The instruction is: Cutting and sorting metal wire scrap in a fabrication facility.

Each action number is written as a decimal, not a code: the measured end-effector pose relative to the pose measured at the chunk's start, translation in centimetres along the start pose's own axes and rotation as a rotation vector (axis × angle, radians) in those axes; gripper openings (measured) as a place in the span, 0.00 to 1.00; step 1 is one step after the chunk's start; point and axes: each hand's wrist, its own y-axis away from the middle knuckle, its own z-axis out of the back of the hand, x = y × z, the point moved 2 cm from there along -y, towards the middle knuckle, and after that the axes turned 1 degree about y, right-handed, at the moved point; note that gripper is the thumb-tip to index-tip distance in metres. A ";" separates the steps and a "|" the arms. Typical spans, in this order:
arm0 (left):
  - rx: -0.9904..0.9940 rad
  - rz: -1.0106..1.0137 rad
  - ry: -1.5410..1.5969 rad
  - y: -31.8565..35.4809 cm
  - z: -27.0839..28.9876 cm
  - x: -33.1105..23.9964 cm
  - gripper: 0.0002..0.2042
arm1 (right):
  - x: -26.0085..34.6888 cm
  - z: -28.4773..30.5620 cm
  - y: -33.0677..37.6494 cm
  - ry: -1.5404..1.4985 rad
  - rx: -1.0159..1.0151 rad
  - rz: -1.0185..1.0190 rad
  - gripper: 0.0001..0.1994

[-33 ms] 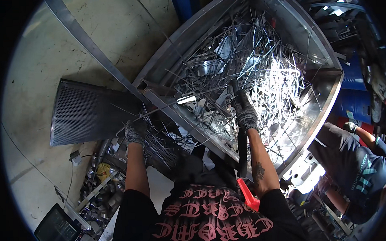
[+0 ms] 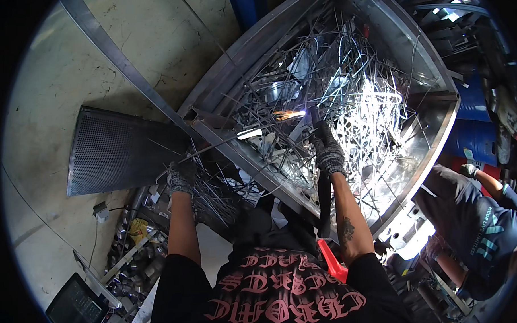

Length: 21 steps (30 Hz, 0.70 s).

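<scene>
My gloved left hand (image 2: 181,177) is closed around a long thin metal rod (image 2: 215,145), which slants up to the right over the rim of a large metal bin (image 2: 252,156). My gloved right hand (image 2: 328,150) grips a dark handheld tool (image 2: 314,115) above the scrap inside. A black cable or strap (image 2: 325,207) hangs below that hand. At the tool's tip is a small bluish-white glow, and orange sparks (image 2: 290,114) fly left from it. The rod's far end is hard to make out there. Tangled metal wires and strips (image 2: 358,95) fill the bin.
A perforated metal panel (image 2: 121,149) leans left of the bin. Metal pieces (image 2: 139,245) and a dark screen device (image 2: 75,307) lie at lower left. A co-worker (image 2: 477,228) bends at the right, by blue drums (image 2: 468,137). A red object (image 2: 332,262) sits near my right arm.
A bright glow and orange sparks have appeared at the tip of the tool in my right hand. Both hands have stayed in place.
</scene>
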 end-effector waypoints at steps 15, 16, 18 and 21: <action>0.118 0.045 0.083 -1.5 -0.8 0.8 0.22 | -0.7 -0.1 0.0 0.118 -0.075 0.064 0.26; 0.124 0.050 0.077 -1.4 0.1 0.4 0.22 | -0.1 0.3 0.3 0.100 -0.033 0.003 0.26; 0.138 0.059 0.065 -1.9 0.6 0.5 0.22 | -1.6 -0.1 0.0 0.171 -0.041 0.039 0.28; 0.153 0.059 0.058 -2.1 1.6 0.6 0.22 | -0.8 -0.1 1.1 -0.018 0.041 -0.121 0.29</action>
